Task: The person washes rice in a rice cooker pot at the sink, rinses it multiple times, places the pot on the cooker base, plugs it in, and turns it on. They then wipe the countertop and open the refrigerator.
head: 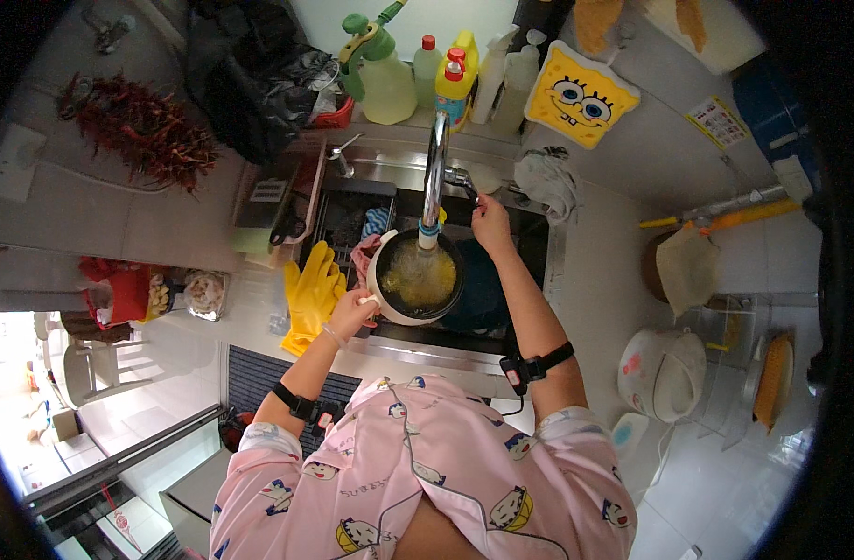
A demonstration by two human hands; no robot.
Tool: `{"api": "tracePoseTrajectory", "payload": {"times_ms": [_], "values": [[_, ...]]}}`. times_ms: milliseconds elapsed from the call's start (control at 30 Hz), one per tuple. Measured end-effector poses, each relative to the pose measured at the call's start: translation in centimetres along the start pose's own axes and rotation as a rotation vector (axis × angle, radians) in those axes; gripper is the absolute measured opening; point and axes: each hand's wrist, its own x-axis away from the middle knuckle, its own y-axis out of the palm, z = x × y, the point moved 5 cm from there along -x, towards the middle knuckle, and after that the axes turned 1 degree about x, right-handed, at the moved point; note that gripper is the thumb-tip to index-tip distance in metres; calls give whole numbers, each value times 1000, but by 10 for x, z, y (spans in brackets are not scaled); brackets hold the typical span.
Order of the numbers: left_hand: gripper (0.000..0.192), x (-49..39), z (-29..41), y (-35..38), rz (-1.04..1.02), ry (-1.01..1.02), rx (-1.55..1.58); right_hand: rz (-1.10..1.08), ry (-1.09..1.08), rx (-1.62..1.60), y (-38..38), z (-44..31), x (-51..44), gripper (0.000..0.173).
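A white-rimmed cooking pot [378, 269] with a dark inside is under the chrome faucet [436, 164], and water runs into yellowish, bubbling contents. My left hand [353, 311] grips the pot's light handle at its lower left. My right hand [491, 222] reaches up to the faucet lever [469, 190], its fingers at the lever's end. The pot is over the black sink [486, 290]; whether it rests on anything is hidden. Yellow rubber gloves [308, 297] lie left of the pot, beside a pink cloth [364, 255].
A drying rack [339, 217] with a blue-and-white cloth stands in the sink's left part. Behind the faucet are a green pump sprayer [385, 84] and several bottles. A grey rag [549, 182] hangs at the back right corner. Dried red chillies [143, 133] hang at left.
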Motion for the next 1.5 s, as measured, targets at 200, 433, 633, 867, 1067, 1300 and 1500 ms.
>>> {"api": "tracePoseTrajectory", "payload": {"times_ms": [200, 433, 633, 867, 1067, 1300, 1500], "values": [[27, 7, 1, -3, 23, -12, -27, 35, -41, -164, 15, 0, 5, 37], [22, 14, 2, -11, 6, -23, 21, -2, 37, -314, 8, -11, 62, 21], [20, 21, 0, -11, 24, -32, 17, -504, -527, 293, 64, -69, 137, 42], [19, 30, -4, -16, 15, -17, 65, -598, -448, 630, 104, -64, 133, 38], [16, 29, -16, -15, 6, -17, 84, -922, -398, 490, 125, -56, 157, 23], [16, 37, -15, -17, -26, 7, 100, -788, -676, 155, 121, -103, 159, 34], [18, 39, -13, -16, 11, 5, 105, -637, -527, 535, 108, -102, 134, 53]]}}
